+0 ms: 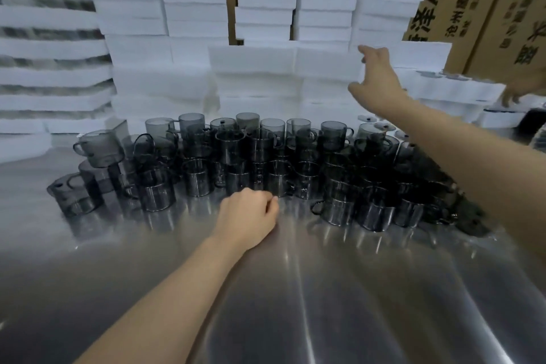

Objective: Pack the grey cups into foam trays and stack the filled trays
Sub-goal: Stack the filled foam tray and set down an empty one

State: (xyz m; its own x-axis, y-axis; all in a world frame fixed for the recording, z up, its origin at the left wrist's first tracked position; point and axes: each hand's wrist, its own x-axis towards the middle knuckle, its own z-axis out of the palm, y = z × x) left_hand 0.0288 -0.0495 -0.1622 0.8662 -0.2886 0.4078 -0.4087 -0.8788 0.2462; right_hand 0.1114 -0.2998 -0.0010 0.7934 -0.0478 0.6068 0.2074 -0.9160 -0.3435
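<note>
Hands around smoky grey handled cups (260, 156)
Left hand (248, 216) lay before them on shiny metal table (295, 289), grip curled, empty; right hand (375, 74) behind, grip spread at white foam tray (280, 59) edge.

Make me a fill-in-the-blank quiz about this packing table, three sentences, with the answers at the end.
1. The right hand reaches up to the stacked trays, made of white ___.
2. The left hand is low at the shiny table, just before the grey ___.
3. The brown boxes behind are ___.
Answers: foam; cups; cardboard.
</note>
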